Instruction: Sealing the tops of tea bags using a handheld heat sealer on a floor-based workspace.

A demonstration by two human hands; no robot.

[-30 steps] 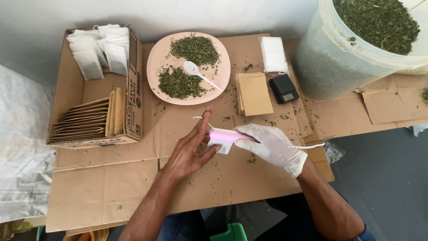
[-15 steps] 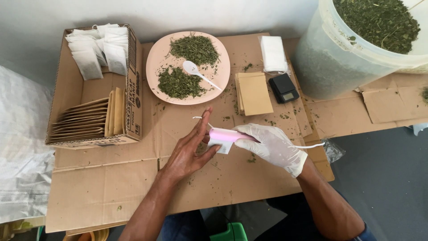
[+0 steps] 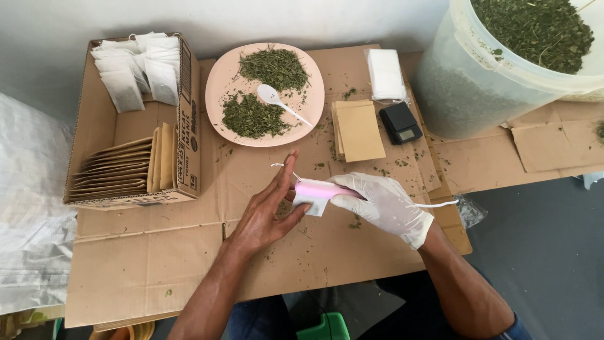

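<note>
My right hand (image 3: 384, 204), in a white glove, grips a pink hand-held sealer (image 3: 319, 189) with a white cord running off to the right. The sealer is clamped over a small white filter bag (image 3: 311, 206). My bare left hand (image 3: 267, 211) holds that bag from the left, fingers spread upward, with the bag's string looping above the fingertips. Both hands hover over the cardboard-covered table (image 3: 157, 264).
A pink plate (image 3: 217, 82) carries two piles of dried green herb and a white spoon (image 3: 274, 97). A cardboard box (image 3: 189, 113) at left holds white filter bags and brown envelopes. Brown envelopes (image 3: 360, 129), a black pocket scale (image 3: 401, 123), white bags (image 3: 385, 74) and a large herb-filled bucket (image 3: 453, 82) stand at right.
</note>
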